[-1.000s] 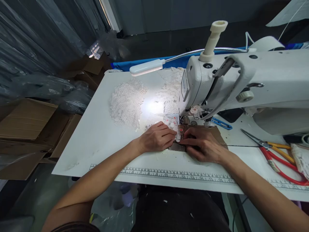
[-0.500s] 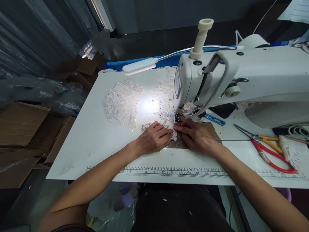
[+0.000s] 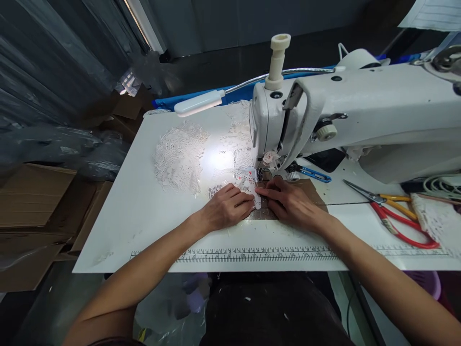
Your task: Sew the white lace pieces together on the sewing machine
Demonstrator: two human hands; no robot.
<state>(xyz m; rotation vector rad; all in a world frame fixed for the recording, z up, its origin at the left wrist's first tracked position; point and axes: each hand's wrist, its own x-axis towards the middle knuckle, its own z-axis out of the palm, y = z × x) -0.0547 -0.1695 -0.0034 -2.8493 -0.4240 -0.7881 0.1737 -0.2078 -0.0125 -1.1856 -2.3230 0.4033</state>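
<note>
White lace [image 3: 248,181] with small red marks lies under the needle area of a white sewing machine [image 3: 378,108]. My left hand [image 3: 230,206] is closed, its bent fingers pressing the lace's front left part. From the right, my right hand [image 3: 291,204] reaches in; its index fingertip and thumb are at the lace's right edge. Both hands rest low, close in front of the presser foot. Beneath the lace and the right hand shows a brown machine bed [image 3: 264,214]. Parts of the lace are hidden under my left fingers.
A lace pile [image 3: 180,156] lies left, beneath a lamp [image 3: 200,103]. On the right are blue thread snips [image 3: 315,174], scissors [image 3: 399,223] with red handles and a folded lace cloth [image 3: 439,223]. A printed ruler [image 3: 252,254] follows the table's front edge. Cardboard boxes [image 3: 32,197] stand left.
The view has shifted slightly, so the machine appears further left. Both hands keep nearly the same place on the lace, and their grip looks unchanged.
</note>
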